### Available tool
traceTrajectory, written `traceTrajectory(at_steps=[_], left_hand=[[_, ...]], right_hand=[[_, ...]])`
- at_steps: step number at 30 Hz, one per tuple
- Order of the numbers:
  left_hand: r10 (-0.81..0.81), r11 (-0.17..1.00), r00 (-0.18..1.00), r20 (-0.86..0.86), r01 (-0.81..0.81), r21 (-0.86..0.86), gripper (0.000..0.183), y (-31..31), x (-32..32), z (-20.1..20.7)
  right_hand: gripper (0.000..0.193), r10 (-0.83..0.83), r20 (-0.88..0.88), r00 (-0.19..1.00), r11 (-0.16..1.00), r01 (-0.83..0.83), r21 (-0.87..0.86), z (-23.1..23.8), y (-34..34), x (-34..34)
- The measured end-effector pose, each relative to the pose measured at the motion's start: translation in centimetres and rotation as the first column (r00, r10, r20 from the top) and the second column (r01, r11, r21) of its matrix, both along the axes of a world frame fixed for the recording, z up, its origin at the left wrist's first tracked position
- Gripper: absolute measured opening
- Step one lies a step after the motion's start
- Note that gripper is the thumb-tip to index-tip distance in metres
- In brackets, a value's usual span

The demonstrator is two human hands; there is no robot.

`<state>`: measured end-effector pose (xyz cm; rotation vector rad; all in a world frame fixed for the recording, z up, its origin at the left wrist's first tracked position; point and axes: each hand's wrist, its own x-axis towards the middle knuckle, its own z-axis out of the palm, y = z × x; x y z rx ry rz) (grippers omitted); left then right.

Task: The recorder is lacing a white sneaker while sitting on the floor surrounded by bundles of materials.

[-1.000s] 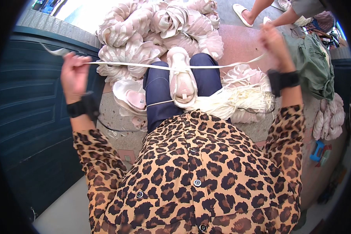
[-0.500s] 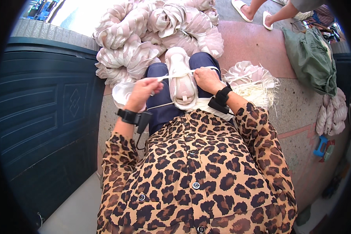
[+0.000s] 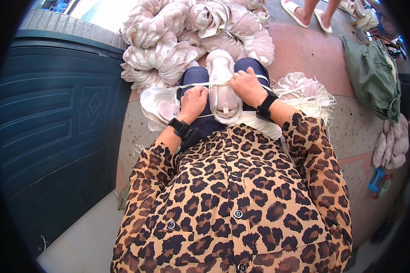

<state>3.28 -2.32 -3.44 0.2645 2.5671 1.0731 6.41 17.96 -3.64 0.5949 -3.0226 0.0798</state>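
Observation:
A white and pale pink shoe upper (image 3: 225, 98) lies lengthwise between my thighs, its heel end toward me. Across its middle runs a flat white lace (image 3: 216, 83). My right hand (image 3: 249, 87) is closed on this lace at the upper's right edge, knuckles up. On the other side my left hand (image 3: 194, 102) is curled into a fist above my left thigh, with the lace at its fingers and a slack loop reaching out to the left. What lies inside both fists is mostly hidden.
Bundled shoe uppers (image 3: 164, 57) are heaped beyond my knees. Loose pieces (image 3: 157, 107) lie by my left leg, cut white laces (image 3: 307, 102) by my right. A dark panelled door (image 3: 64, 109) stands left, a green sack (image 3: 373, 77) right. Another person's sandalled feet (image 3: 300, 16) show at the far right.
My left hand has come in toward the upper and lower over the thigh, and the lace it stretched has a slack loop. My right hand stays at the upper's edge. The whole view has shifted slightly.

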Motion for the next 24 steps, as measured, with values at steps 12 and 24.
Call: traceTrajectory(at_steps=[12,24], left_hand=[[-0.357,0.879,0.789,-0.501,0.102,-0.465,0.018,2.7,0.7,1.6],[-0.276,0.902,0.899,-0.340,0.120,-0.415,0.019,2.3,2.5,2.0]], right_hand=[[0.016,-0.179,-0.041,0.983,0.976,0.172,-0.130,0.6,0.2,0.9],[0.016,-0.166,0.209,0.964,0.962,0.205,-0.181,-0.7,0.7,1.4]])
